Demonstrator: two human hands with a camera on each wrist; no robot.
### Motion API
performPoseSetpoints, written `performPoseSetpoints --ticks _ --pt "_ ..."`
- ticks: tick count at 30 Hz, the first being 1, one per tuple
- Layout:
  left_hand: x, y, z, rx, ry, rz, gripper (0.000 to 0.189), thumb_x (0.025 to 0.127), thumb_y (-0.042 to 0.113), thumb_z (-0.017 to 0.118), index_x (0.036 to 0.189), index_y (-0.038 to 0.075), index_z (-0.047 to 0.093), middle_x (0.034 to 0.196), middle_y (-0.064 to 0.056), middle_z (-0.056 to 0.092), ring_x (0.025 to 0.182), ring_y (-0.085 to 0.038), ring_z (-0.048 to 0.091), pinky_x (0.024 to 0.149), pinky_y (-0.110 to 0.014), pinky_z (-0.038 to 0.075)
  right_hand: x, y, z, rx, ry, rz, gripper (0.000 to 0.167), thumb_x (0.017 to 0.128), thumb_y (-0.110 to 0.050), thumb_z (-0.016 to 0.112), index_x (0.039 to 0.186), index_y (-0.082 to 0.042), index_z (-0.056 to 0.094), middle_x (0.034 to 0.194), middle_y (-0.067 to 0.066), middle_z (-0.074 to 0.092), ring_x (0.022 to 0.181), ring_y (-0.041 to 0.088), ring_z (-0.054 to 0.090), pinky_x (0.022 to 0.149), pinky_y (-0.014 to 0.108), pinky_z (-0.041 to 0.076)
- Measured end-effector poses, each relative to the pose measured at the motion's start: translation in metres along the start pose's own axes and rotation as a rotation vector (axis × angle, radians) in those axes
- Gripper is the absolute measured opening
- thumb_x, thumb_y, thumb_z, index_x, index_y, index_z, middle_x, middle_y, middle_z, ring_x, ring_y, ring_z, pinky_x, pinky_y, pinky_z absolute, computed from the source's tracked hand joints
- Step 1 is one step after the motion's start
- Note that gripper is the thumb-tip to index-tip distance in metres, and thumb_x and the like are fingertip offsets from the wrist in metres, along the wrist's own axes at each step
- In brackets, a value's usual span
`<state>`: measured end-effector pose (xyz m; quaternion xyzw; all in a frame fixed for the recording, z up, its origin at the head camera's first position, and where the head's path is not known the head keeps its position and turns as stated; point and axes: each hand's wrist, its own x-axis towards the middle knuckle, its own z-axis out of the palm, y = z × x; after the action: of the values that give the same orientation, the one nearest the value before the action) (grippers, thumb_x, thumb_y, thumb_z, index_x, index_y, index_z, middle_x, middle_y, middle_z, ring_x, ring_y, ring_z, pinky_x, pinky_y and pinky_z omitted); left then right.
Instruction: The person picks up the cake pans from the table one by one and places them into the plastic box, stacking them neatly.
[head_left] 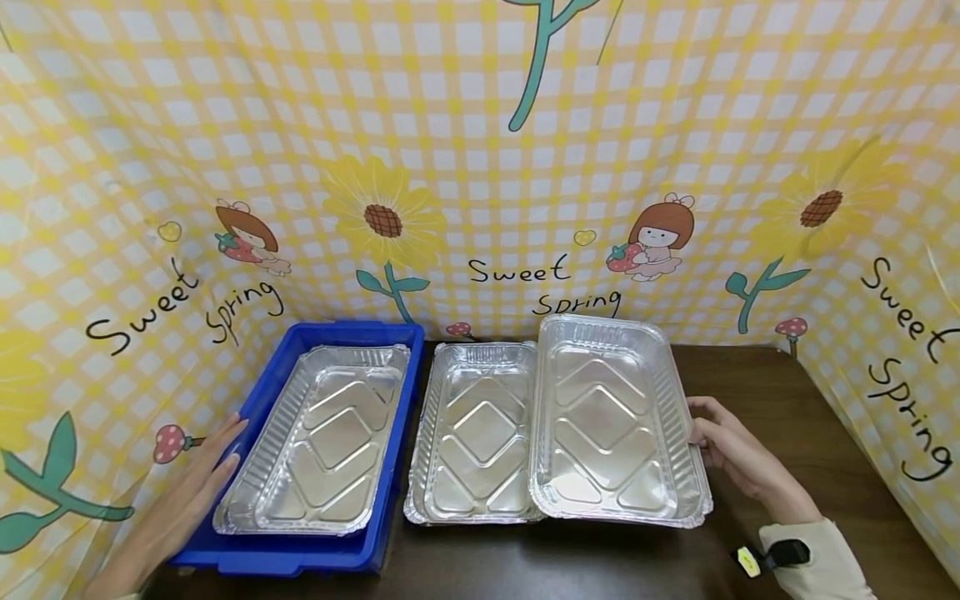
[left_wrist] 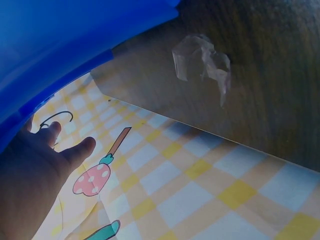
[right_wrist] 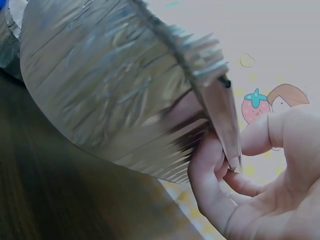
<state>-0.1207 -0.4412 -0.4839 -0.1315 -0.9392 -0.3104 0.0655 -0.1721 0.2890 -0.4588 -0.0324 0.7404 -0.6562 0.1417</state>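
My right hand [head_left: 731,446] pinches the right rim of a rectangular foil pan [head_left: 611,417]. Seen from the right wrist, thumb and fingers meet on the rim of that foil pan [right_wrist: 110,95], whose ribbed side faces the camera. Its left edge overlaps a second foil pan [head_left: 486,433] in the middle. A third foil pan [head_left: 341,433] lies inside a blue plastic tray [head_left: 262,562] on the left. Beside the tray's left wall is my left hand [head_left: 191,483], fingers extended; the left wrist view shows its thumb apart from the blue wall, other fingertips partly hidden.
The dark wooden table [head_left: 480,567] carries all the pans. A yellow checked cloth [head_left: 480,167] stands around its back and sides, close behind the tray and pans. A piece of clear tape [left_wrist: 202,60] sticks to the table's side.
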Motion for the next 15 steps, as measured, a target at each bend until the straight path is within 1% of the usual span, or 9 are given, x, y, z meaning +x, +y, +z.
performPoseSetpoints --ticks 4,11,13,15 --pt "0.000 0.001 0.000 0.000 0.000 0.002 0.054 0.116 0.016 0.039 0.167 0.006 0.027 0.172 -0.029 0.016 0.151 0.009 0.000 0.107 -0.007 -0.001 0.001 -0.002 0.005 0.003 -0.010 0.010 0.058 0.091 0.000 0.046 0.142 0.012 0.020 0.102 0.009 0.060 0.079 0.012 0.064 0.070 0.034 0.059" --pt "-0.001 0.002 -0.001 0.009 0.003 0.002 0.054 0.116 0.016 0.040 0.167 0.006 0.027 0.171 -0.030 0.017 0.149 0.012 0.001 0.107 -0.006 -0.001 0.005 -0.006 0.013 0.020 -0.041 0.010 0.059 0.092 0.001 0.046 0.142 0.011 0.017 0.095 0.006 0.067 0.079 0.011 0.067 0.071 0.035 0.060" --pt "-0.001 0.002 -0.001 0.007 0.000 -0.004 0.054 0.116 0.017 0.040 0.167 0.006 0.027 0.172 -0.029 0.017 0.149 0.012 0.000 0.107 -0.006 -0.001 0.006 -0.008 0.015 0.028 -0.042 0.016 0.057 0.093 0.001 0.046 0.142 0.010 0.018 0.094 0.006 0.068 0.079 0.011 0.067 0.071 0.035 0.060" --pt "-0.001 0.002 0.000 0.006 -0.004 -0.013 0.054 0.116 0.018 0.039 0.167 0.006 0.027 0.172 -0.028 0.016 0.152 0.007 0.000 0.107 -0.006 -0.001 0.006 -0.009 0.017 0.029 -0.058 0.006 0.057 0.094 0.001 0.046 0.142 0.010 0.017 0.094 0.006 0.068 0.079 0.012 0.068 0.071 0.035 0.060"
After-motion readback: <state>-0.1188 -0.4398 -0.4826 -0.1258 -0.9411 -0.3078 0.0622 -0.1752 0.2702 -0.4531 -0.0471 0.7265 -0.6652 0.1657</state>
